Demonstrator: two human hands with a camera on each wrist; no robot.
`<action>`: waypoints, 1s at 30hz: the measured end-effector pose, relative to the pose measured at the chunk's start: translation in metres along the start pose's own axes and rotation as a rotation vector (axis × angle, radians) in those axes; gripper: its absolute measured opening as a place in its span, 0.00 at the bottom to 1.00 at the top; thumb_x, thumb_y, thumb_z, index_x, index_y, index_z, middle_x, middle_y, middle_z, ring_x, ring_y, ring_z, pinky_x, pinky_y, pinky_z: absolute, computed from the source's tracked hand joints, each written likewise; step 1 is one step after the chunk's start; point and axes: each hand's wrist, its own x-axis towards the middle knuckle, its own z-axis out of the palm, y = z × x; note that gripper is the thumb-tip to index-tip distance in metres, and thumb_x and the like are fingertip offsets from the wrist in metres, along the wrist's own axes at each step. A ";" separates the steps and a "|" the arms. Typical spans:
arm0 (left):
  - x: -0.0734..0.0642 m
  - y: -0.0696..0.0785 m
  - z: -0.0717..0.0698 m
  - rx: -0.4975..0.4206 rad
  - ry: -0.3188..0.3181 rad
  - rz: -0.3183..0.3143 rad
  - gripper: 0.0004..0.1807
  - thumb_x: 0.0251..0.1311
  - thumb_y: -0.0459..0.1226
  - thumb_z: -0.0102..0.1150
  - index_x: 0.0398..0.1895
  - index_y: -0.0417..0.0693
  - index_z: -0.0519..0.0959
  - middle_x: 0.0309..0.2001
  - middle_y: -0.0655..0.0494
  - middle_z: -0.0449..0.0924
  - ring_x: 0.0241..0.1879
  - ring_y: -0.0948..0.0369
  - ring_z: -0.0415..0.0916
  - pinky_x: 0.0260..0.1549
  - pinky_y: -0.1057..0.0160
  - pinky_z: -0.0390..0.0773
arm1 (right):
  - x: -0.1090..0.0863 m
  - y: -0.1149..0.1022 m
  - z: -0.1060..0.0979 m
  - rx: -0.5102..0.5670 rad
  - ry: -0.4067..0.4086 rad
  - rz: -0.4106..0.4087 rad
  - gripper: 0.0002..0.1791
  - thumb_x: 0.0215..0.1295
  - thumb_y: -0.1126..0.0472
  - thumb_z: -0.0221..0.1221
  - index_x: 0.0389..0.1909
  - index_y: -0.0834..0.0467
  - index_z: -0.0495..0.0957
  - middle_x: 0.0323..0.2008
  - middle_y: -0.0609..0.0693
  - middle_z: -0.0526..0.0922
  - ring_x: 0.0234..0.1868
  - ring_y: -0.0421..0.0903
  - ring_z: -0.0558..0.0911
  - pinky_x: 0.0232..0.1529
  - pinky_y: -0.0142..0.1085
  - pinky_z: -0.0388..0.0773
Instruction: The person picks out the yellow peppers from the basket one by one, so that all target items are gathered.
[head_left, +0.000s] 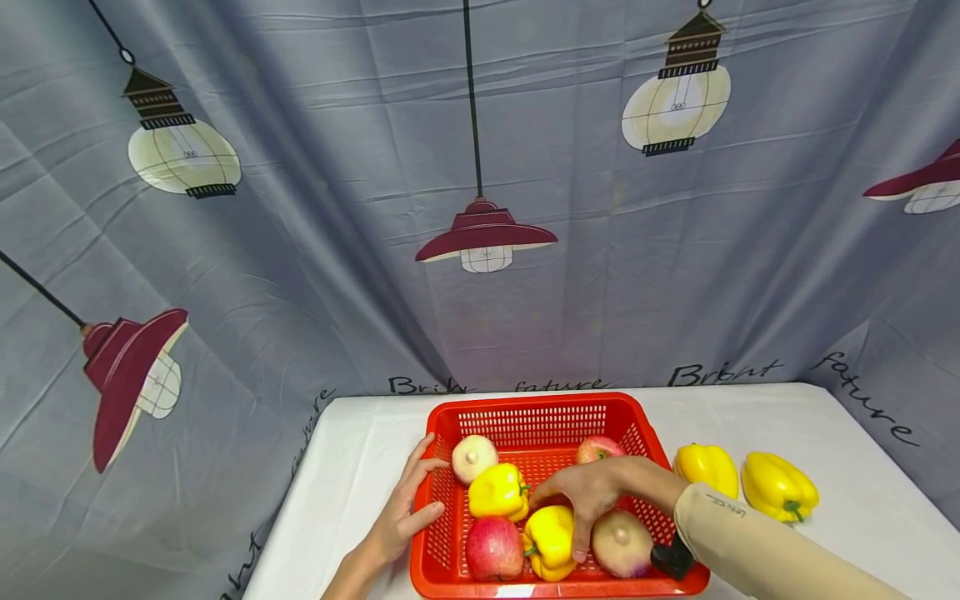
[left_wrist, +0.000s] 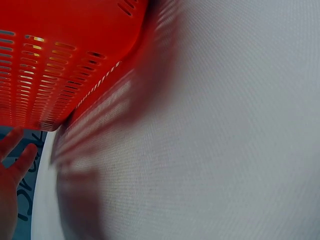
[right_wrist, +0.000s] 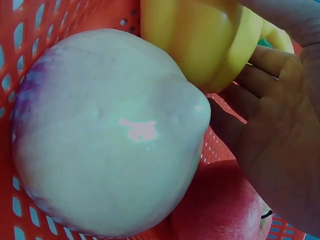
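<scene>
My right hand (head_left: 588, 496) reaches into a red plastic basket (head_left: 525, 406) and grips a yellow bell pepper (head_left: 551, 546) near its front. In the right wrist view, the fingers lie behind this bell pepper (right_wrist: 200, 40) and the thumb passes above it. A white-and-purple turnip (right_wrist: 110, 130) sits right beside that hand, with a red apple (right_wrist: 220, 205) below it. My left hand (head_left: 397, 517) is at the basket's left side, fingers extended and spread by the rim. Also inside are another yellow bell pepper (head_left: 498, 492), a red apple (head_left: 493, 547) and a pale turnip (head_left: 475, 459).
Two yellow bell peppers (head_left: 707, 469) (head_left: 778, 486) lie on the white tablecloth (head_left: 360, 450) right of the basket. A grey curtain (head_left: 337, 208) printed with lamps hangs behind the table.
</scene>
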 end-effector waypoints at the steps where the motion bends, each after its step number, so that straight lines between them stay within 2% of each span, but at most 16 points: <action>1: 0.000 0.000 0.000 0.001 -0.001 0.004 0.25 0.60 0.38 0.54 0.62 0.44 0.71 0.80 0.46 0.43 0.74 0.37 0.46 0.63 0.52 0.65 | 0.000 0.000 0.000 0.008 -0.003 0.005 0.42 0.46 0.59 0.79 0.65 0.48 0.74 0.53 0.30 0.76 0.50 0.32 0.75 0.55 0.33 0.73; 7: 0.001 -0.001 0.001 -0.003 0.000 -0.013 0.25 0.60 0.38 0.53 0.62 0.43 0.71 0.80 0.45 0.43 0.74 0.37 0.47 0.63 0.53 0.66 | 0.000 -0.001 0.000 0.011 -0.024 0.026 0.43 0.45 0.59 0.80 0.65 0.46 0.74 0.51 0.30 0.76 0.49 0.32 0.75 0.54 0.33 0.73; 11: 0.001 -0.001 0.001 0.009 0.006 -0.039 0.26 0.59 0.39 0.53 0.62 0.42 0.72 0.80 0.48 0.44 0.75 0.38 0.47 0.63 0.50 0.64 | 0.000 -0.001 0.000 -0.001 -0.034 0.023 0.44 0.45 0.60 0.80 0.66 0.47 0.73 0.51 0.30 0.76 0.49 0.32 0.75 0.54 0.32 0.73; 20: 0.000 -0.001 0.003 -0.012 0.006 -0.053 0.26 0.60 0.40 0.54 0.62 0.44 0.72 0.80 0.51 0.43 0.75 0.40 0.47 0.63 0.53 0.65 | 0.001 -0.002 0.002 -0.026 -0.045 -0.033 0.34 0.46 0.65 0.79 0.58 0.45 0.81 0.42 0.30 0.81 0.42 0.30 0.79 0.47 0.29 0.77; 30: 0.000 -0.001 0.003 -0.025 0.013 -0.063 0.25 0.59 0.39 0.53 0.62 0.44 0.72 0.80 0.49 0.43 0.75 0.39 0.47 0.61 0.55 0.68 | -0.002 -0.006 -0.006 0.007 -0.047 -0.022 0.35 0.47 0.64 0.79 0.59 0.45 0.81 0.43 0.31 0.82 0.44 0.31 0.79 0.51 0.29 0.76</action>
